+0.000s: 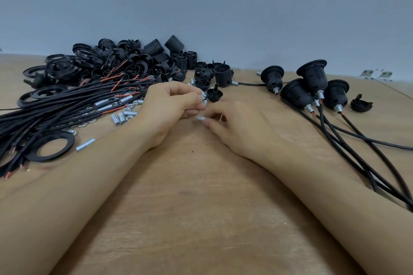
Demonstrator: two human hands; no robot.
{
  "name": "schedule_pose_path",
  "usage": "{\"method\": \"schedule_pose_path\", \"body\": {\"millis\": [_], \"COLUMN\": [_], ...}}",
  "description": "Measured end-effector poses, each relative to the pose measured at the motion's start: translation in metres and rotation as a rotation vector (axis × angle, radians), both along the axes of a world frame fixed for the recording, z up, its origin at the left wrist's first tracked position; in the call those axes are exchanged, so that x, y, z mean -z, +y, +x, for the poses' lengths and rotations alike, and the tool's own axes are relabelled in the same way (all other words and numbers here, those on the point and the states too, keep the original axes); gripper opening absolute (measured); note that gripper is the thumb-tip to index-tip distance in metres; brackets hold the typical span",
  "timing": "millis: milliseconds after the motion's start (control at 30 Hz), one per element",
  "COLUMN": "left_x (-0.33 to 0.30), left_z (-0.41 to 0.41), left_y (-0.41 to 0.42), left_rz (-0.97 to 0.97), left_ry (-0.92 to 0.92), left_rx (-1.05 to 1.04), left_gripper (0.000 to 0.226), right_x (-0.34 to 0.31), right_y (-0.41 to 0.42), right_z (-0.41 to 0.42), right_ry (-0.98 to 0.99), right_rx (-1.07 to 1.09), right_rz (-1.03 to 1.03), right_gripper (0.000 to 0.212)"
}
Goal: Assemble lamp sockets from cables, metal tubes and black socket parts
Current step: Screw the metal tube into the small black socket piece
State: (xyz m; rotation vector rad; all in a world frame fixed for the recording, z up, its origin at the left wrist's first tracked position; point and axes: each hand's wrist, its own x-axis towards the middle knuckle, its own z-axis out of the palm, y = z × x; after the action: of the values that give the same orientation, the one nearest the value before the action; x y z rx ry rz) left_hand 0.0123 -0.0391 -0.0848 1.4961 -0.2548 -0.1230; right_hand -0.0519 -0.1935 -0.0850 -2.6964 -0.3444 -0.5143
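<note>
A wooden table (pixel 201 207) is seen from above and behind a person's two bare forearms.

At far left lies a thick bundle of black cables (pixel 55 105) with red wire tips, its long axis running from the near left edge up toward the centre. Loose metal tubes (pixel 121 117), nuts and flat black rings (pixel 52 145) lie among it. Behind it, against the wall, a heap of unassembled black socket parts (pixel 134 60) sits untouched (a large share of the work appears to remain).

In the middle, the left hand (pixel 169 107) curls its fingers around several short metal tubes, whose silver ends show at the fingertips and point away and slightly right. Just beside it, the right hand (pixel 234 127) pinches one small silver piece (pixel 201 118) at its fingertips; the piece is blurred, so its axis cannot be told. A black socket cap (pixel 214 95) sits just beyond both hands.

At right, four finished sockets (pixel 312 87) lie clustered together, wide mouths facing away, metal tubes pointing toward the viewer. Their cables trail off to the near right edge. One spare black cap (pixel 361 104) lies beyond them.
</note>
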Motion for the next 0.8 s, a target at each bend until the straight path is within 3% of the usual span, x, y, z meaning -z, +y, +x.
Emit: {"method": "schedule_pose_path", "body": {"millis": [167, 333, 533, 600, 800], "left_x": [-0.004, -0.002, -0.004, -0.005, -0.006], "left_z": [0.001, -0.001, -0.002, -0.002, -0.003], "left_y": [0.002, 0.003, 0.004, 0.006, 0.005], "left_rz": [-0.102, -0.079, -0.132, -0.161, -0.161], "left_ry": [0.085, 0.067, 0.108, 0.108, 0.099], "left_rx": [0.115, 0.227, 0.283, 0.307, 0.337], "left_gripper": [0.011, 0.011, 0.013, 0.020, 0.018], "right_x": [-0.003, -0.003, -0.001, -0.003, -0.006], "right_y": [-0.014, -0.011, -0.012, -0.011, -0.008], "right_z": [-0.001, -0.002, -0.002, -0.004, -0.011], "right_ry": [-0.102, -0.071, -0.019, -0.072, -0.221], "right_rx": [0.068, 0.011, -0.050, -0.064, -0.074], "right_rz": [0.447, 0.572, 0.861, 0.874, 0.590], "right_gripper": [0.009, 0.010, 0.011, 0.010, 0.012]}}
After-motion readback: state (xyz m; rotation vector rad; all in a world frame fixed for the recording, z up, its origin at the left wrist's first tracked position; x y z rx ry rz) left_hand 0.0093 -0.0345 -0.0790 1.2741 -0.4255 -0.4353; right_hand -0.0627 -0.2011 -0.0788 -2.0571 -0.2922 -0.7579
